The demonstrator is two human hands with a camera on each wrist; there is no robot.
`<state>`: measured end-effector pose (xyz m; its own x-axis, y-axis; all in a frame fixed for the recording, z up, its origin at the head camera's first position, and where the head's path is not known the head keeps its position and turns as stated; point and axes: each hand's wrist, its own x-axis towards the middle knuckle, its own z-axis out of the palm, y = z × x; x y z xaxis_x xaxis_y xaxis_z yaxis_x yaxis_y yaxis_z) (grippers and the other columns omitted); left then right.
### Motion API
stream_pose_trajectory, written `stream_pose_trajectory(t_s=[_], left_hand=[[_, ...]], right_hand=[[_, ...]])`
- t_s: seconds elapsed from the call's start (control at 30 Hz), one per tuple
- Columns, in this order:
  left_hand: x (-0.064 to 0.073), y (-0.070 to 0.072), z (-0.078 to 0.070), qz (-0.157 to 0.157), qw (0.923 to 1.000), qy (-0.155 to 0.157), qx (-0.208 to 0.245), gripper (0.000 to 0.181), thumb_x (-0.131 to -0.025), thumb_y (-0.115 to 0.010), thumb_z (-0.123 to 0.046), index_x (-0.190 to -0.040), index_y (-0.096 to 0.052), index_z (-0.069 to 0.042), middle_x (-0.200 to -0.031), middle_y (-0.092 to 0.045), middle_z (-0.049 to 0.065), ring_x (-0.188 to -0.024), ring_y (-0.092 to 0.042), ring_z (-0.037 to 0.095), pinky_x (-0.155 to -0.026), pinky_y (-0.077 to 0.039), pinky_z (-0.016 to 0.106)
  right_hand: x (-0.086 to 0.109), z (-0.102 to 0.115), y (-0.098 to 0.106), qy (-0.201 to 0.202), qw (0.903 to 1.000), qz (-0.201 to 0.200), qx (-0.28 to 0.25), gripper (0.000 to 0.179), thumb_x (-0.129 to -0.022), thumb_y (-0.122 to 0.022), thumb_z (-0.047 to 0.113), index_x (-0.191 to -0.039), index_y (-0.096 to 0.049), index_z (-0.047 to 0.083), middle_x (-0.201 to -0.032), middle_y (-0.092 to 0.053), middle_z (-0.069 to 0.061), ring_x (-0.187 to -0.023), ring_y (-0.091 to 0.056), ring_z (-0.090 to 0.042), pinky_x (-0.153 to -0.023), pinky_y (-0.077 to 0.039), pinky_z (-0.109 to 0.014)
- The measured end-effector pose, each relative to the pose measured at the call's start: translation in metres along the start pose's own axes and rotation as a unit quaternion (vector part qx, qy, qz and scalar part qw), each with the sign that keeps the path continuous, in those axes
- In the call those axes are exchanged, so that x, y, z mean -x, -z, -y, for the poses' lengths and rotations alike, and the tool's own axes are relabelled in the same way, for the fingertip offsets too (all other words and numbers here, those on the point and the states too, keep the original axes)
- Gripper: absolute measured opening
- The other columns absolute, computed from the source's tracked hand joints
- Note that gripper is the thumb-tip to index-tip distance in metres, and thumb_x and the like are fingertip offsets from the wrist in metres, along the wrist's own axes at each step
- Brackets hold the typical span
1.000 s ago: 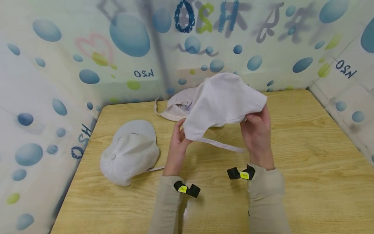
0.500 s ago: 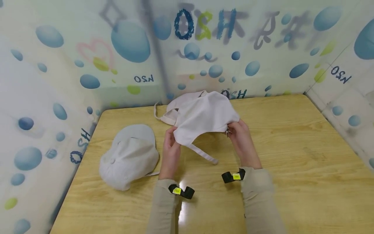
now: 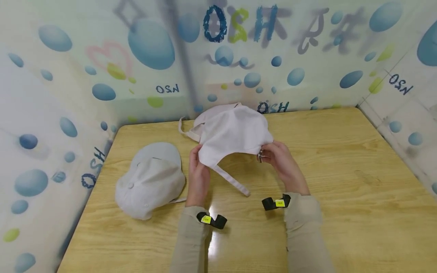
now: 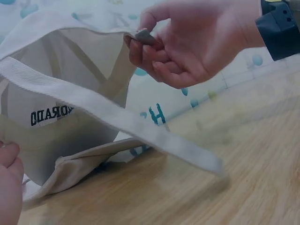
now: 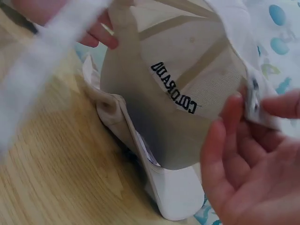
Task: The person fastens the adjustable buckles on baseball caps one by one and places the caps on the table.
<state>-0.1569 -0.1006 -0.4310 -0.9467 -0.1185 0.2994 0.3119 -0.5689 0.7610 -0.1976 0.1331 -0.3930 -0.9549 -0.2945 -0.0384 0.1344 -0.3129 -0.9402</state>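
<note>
Both hands hold a white baseball cap (image 3: 235, 129) by the edges of its back opening. Fingers and thumb of the left hand (image 3: 199, 172) grip the left edge. My right hand (image 3: 283, 163) pinches the right edge, where a small metal buckle (image 3: 260, 156) shows. A loose strap (image 3: 232, 181) hangs from the left side, its end free of the buckle. Inside the crown, dark reversed lettering (image 5: 173, 89) reads COLORADO. Behind the held cap lies a pale pinkish cap (image 3: 211, 113), partly hidden by it.
A light grey cap (image 3: 150, 185) rests on the wooden table (image 3: 358, 197) to the left, near the left forearm. Patterned walls (image 3: 307, 94) rise along the table's back and sides. Black bands (image 3: 211, 220) with yellow labels are on both wrists.
Both hands have lowered the white cap and brought it leftward, over the pinkish cap. Its loose strap has swung from nearly level to slanting down. The grey cap has stayed put.
</note>
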Motion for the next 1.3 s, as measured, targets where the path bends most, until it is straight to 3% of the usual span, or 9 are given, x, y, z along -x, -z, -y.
stream_pose_trajectory(t_s=[0.17,0.37,0.43,0.57,0.7,0.87,0.97,1.07,1.3], left_hand=[[-0.002,-0.003,-0.004,-0.016,0.9998,0.003,0.005,0.038,-0.093,-0.040,-0.003,-0.129,-0.030,-0.009,-0.130,-0.035,0.009,-0.113,-0.041,0.020,-0.096,-0.030,0.033],[-0.004,0.000,-0.010,-0.077,0.9930,0.059,-0.067,0.025,-0.092,-0.048,-0.023,-0.111,-0.036,-0.013,-0.112,-0.037,0.001,-0.106,-0.043,0.018,-0.095,-0.030,0.043],[-0.002,0.005,-0.011,-0.075,0.9884,0.087,-0.100,0.017,-0.091,-0.049,-0.024,-0.102,-0.045,-0.012,-0.102,-0.043,0.001,-0.097,-0.048,0.018,-0.088,-0.037,0.042],[0.000,0.012,-0.018,-0.005,0.9811,0.134,-0.140,0.024,-0.091,-0.042,-0.019,-0.077,-0.057,-0.008,-0.067,-0.051,0.003,-0.062,-0.049,0.016,-0.059,-0.041,0.030],[0.002,0.010,-0.026,0.107,0.9703,0.172,-0.133,0.033,-0.093,-0.035,-0.019,-0.084,-0.061,0.000,-0.056,-0.050,0.006,-0.051,-0.043,0.017,-0.052,-0.037,0.027],[0.005,0.006,-0.025,0.214,0.9505,0.186,-0.127,0.029,-0.093,-0.036,-0.008,-0.109,-0.054,0.008,-0.068,-0.052,0.010,-0.059,-0.045,0.019,-0.055,-0.038,0.028],[0.008,0.000,-0.022,0.235,0.9413,0.187,-0.155,0.027,-0.092,-0.043,-0.005,-0.115,-0.051,0.007,-0.075,-0.051,0.011,-0.065,-0.045,0.021,-0.058,-0.040,0.029],[0.009,-0.010,-0.021,0.248,0.9287,0.199,-0.191,0.029,-0.091,-0.049,-0.008,-0.119,-0.050,0.002,-0.081,-0.052,0.012,-0.071,-0.047,0.022,-0.062,-0.042,0.031],[0.013,-0.034,-0.018,0.250,0.8987,0.260,-0.249,0.029,-0.088,-0.057,-0.014,-0.114,-0.056,-0.001,-0.088,-0.059,0.004,-0.082,-0.053,0.026,-0.072,-0.045,0.038]], right_hand=[[0.002,0.000,0.003,-0.031,0.9973,0.054,-0.039,0.022,-0.093,-0.047,0.013,-0.078,-0.061,0.005,-0.071,-0.059,-0.004,-0.063,-0.055,-0.015,-0.059,-0.046,-0.026],[-0.003,-0.004,-0.003,-0.035,0.9848,0.092,-0.143,0.025,-0.093,-0.046,0.011,-0.075,-0.061,0.003,-0.067,-0.058,-0.004,-0.055,-0.050,-0.012,-0.051,-0.041,-0.022],[-0.005,-0.005,-0.006,-0.033,0.9822,0.093,-0.160,0.026,-0.094,-0.046,0.011,-0.075,-0.061,0.003,-0.067,-0.057,-0.004,-0.056,-0.049,-0.012,-0.051,-0.041,-0.022],[-0.005,-0.008,-0.012,-0.032,0.9698,0.106,-0.218,0.024,-0.095,-0.043,0.010,-0.082,-0.061,0.002,-0.072,-0.055,-0.005,-0.058,-0.048,-0.010,-0.050,-0.041,-0.018],[-0.005,-0.011,-0.016,-0.039,0.9282,0.148,-0.339,0.023,-0.096,-0.035,0.006,-0.093,-0.057,0.000,-0.077,-0.052,-0.006,-0.060,-0.048,-0.008,-0.051,-0.041,-0.015],[-0.006,-0.014,-0.021,-0.097,0.8211,0.185,-0.531,0.010,-0.096,-0.034,0.005,-0.096,-0.044,0.002,-0.079,-0.049,-0.008,-0.060,-0.049,-0.013,-0.053,-0.042,-0.016],[-0.007,-0.013,-0.025,-0.129,0.7667,0.187,-0.600,0.010,-0.097,-0.036,0.010,-0.094,-0.042,0.002,-0.078,-0.049,-0.009,-0.059,-0.049,-0.016,-0.053,-0.043,-0.018],[-0.007,-0.013,-0.028,-0.138,0.7523,0.185,-0.617,0.015,-0.097,-0.035,0.014,-0.094,-0.044,0.002,-0.078,-0.049,-0.009,-0.059,-0.049,-0.016,-0.053,-0.043,-0.019],[-0.006,-0.012,-0.031,-0.132,0.7602,0.164,-0.615,0.017,-0.097,-0.037,0.015,-0.100,-0.046,0.001,-0.080,-0.049,-0.009,-0.060,-0.049,-0.016,-0.053,-0.044,-0.019]])
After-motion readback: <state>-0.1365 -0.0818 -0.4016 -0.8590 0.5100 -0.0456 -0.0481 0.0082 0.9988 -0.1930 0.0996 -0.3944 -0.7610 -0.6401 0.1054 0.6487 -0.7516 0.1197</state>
